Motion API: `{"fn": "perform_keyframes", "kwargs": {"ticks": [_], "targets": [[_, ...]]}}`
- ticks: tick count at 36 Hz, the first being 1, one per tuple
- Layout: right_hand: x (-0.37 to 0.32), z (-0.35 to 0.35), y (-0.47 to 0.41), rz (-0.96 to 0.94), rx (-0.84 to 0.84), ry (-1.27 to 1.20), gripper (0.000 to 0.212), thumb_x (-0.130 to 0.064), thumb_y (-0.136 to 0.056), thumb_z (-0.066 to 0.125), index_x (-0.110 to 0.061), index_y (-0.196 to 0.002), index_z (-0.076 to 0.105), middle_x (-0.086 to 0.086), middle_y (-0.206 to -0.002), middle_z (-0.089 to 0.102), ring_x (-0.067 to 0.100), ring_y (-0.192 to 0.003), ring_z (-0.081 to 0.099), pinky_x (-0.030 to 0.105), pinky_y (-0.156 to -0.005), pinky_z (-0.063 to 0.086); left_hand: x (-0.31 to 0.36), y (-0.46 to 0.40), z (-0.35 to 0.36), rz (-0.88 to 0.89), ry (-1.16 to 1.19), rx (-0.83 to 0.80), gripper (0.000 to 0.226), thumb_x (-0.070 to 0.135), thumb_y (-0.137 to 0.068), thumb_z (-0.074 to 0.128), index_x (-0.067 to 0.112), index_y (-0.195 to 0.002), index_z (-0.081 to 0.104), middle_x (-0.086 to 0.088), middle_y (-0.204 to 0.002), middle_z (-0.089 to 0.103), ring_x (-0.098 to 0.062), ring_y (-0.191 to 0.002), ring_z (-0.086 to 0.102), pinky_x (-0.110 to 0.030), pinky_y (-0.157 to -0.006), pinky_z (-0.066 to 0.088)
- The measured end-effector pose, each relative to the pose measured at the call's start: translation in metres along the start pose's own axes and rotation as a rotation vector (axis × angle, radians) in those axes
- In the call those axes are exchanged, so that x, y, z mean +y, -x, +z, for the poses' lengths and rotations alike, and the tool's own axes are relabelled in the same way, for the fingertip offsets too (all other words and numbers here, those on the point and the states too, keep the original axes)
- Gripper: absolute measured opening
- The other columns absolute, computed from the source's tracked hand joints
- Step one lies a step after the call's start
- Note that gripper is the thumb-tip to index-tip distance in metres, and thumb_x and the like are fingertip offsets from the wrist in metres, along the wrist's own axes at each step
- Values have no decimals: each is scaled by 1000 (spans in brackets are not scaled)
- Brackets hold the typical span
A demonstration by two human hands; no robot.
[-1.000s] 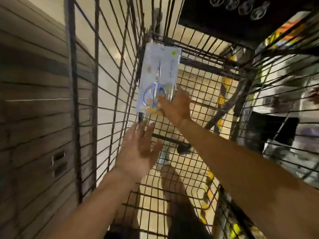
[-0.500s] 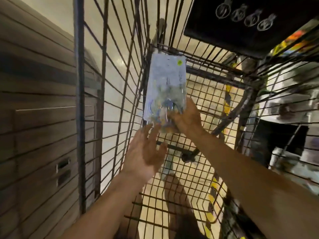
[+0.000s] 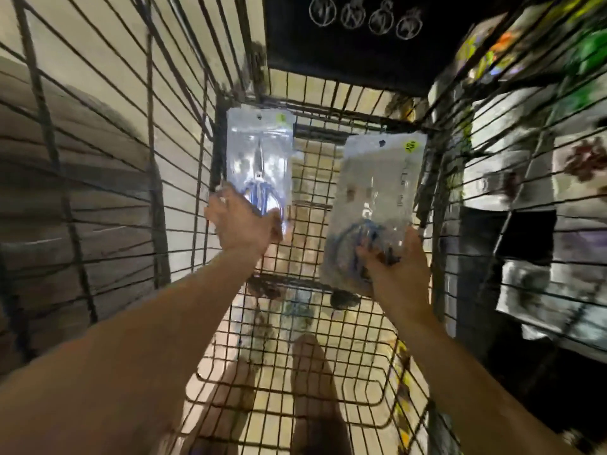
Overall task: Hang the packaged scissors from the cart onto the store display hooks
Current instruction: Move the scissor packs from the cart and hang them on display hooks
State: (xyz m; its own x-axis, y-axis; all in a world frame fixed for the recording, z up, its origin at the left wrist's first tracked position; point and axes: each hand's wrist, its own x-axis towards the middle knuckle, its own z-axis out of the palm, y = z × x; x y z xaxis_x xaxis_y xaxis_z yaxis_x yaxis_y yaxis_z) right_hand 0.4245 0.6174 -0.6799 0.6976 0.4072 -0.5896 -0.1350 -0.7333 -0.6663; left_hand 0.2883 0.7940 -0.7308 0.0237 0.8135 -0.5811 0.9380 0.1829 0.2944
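Observation:
Two clear packs of blue-handled scissors are held up inside the wire cart (image 3: 328,372). My left hand (image 3: 244,221) grips the lower end of the left scissors pack (image 3: 259,156), which stands upright near the cart's far left corner. My right hand (image 3: 399,261) grips the bottom of the right scissors pack (image 3: 377,198), which is nearer to me and tilted slightly; it has a yellow sticker at its top right. Both packs have a hang hole at the top. No display hooks are visible.
The cart's wire walls close in on the left, far and right sides. A black panel (image 3: 348,44) with white round drawings hangs over the far end. Blurred packaged goods (image 3: 532,178) fill shelves to the right. Wooden panelling (image 3: 65,198) runs along the left. My feet show through the cart floor.
One pack was held by my right hand near the far left corner, left hand open below. Now each hand holds a pack; the right hand has moved right and nearer with its pack.

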Motion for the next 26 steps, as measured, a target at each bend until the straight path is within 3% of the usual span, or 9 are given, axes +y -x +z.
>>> {"fn": "perform_keyframes", "kwargs": {"ticks": [2,6,9,12,13,16,20,24,26], "targets": [[-2,5,-1,8,-8,-35,44,-17,-86,78,-24,-120,51,-21,-100,58,-17,-84,58,8,-72,45,2,-6,3,-21,-63,25,102,31,-77,87,3,-153,25,-23,-153,30,-40,-142,27,-41,-114,27],[-3,15,-1,-24,24,-46,45,-13,-86,79,-8,-123,54,-3,-106,62,11,-93,59,-2,-68,40,-2,-8,5,-6,-49,75,112,26,-63,94,3,-150,27,-25,-145,35,-41,-136,31,-45,-114,32],[-4,19,4,4,32,-86,44,-15,-86,78,-14,-120,50,-17,-97,54,10,-95,56,-1,-67,40,-5,-4,4,47,-15,118,122,33,-49,99,7,-147,32,-22,-139,39,-39,-131,36,-44,-108,41],[-1,20,13,6,25,-102,44,-14,-88,76,-18,-122,48,-5,-106,58,11,-94,56,-2,-65,40,-5,-3,4,54,11,151,118,38,-44,100,13,-140,35,-17,-134,35,-32,-125,37,-33,-99,46],[0,19,16,3,30,-106,43,-14,-88,76,-16,-122,49,-2,-110,60,12,-94,58,-1,-65,41,-5,-3,4,59,27,160,117,38,-44,100,15,-138,35,-15,-133,33,-31,-124,38,-35,-98,49],[3,16,26,5,41,-123,47,-13,-87,78,-10,-126,52,-1,-110,62,10,-89,61,12,-67,49,-4,1,5,88,118,162,114,30,-48,100,13,-140,36,-15,-134,33,-33,-124,40,-43,-98,53],[12,15,38,29,69,-198,41,-7,-85,78,-15,-118,54,-6,-102,65,3,-88,65,13,-64,52,-7,12,0,160,314,109,84,23,-73,90,6,-140,42,-15,-125,60,-31,-112,61,-42,-96,52],[12,15,52,65,73,-260,53,-8,-86,78,-18,-131,53,-8,-112,67,-2,-98,66,15,-72,58,-16,21,-6,160,559,-88,65,4,-84,78,18,-137,43,13,-112,65,-14,-98,66,-45,-91,59],[10,12,60,54,79,-259,53,-9,-85,78,-19,-131,53,-11,-109,67,-10,-90,65,12,-69,56,-19,26,-11,203,536,-116,66,-5,-85,74,16,-140,42,15,-113,61,-11,-100,63,-27,-90,58]]}}
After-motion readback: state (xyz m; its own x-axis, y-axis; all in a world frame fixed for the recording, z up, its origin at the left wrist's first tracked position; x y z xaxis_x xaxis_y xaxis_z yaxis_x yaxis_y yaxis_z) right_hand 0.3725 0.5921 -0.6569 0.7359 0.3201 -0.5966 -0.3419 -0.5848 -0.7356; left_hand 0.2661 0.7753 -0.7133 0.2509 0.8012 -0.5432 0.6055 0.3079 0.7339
